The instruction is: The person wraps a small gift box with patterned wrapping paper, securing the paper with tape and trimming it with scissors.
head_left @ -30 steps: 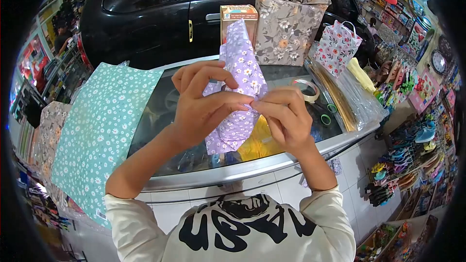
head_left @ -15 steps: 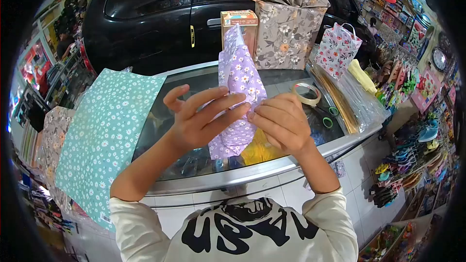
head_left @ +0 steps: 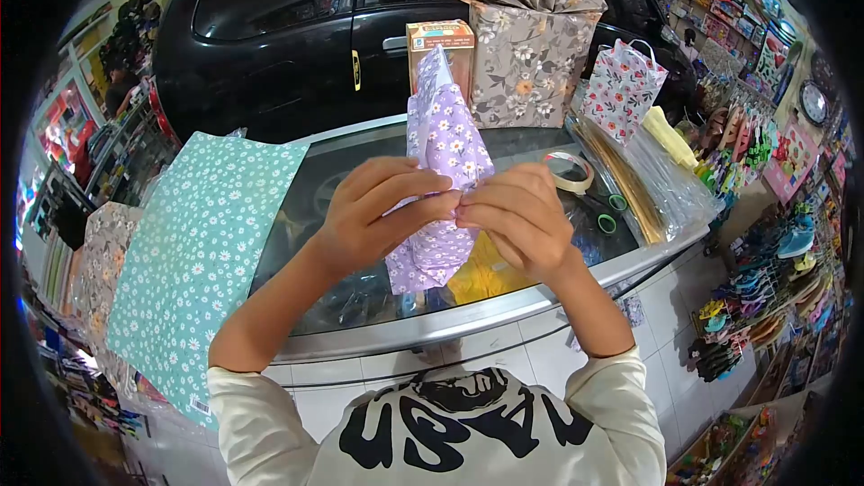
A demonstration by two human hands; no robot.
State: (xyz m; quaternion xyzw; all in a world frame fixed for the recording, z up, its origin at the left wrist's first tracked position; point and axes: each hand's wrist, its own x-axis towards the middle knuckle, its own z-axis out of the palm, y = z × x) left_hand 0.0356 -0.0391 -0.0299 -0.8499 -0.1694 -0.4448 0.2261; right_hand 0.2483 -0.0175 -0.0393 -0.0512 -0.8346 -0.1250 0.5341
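Purple daisy-print wrapping paper (head_left: 447, 139), folded into an upright pouch-like shape, stands on the glass counter. Its top comes to a point and its lower end spreads wider. My left hand (head_left: 364, 216) pinches the paper from the left, with the fingers bent together across its front. From the right, my right hand (head_left: 522, 216) pinches the same spot, its fingertips almost meeting those of the left. What lies right between the fingertips is hidden. Behind the paper stands a brown box (head_left: 441, 39) with a clear front.
A green daisy-print sheet (head_left: 211, 243) covers the counter's left end. A large grey floral wrapped package (head_left: 526, 67) and a small floral bag (head_left: 621, 90) stand at the back. Tape (head_left: 569, 173), scissors (head_left: 605, 213) and plastic sleeves (head_left: 675, 189) lie right. A black car (head_left: 279, 45) is behind.
My left hand's fingers, spread with the little finger raised before, have drawn in and now pinch the paper beside my right fingertips. The right hand has barely shifted.
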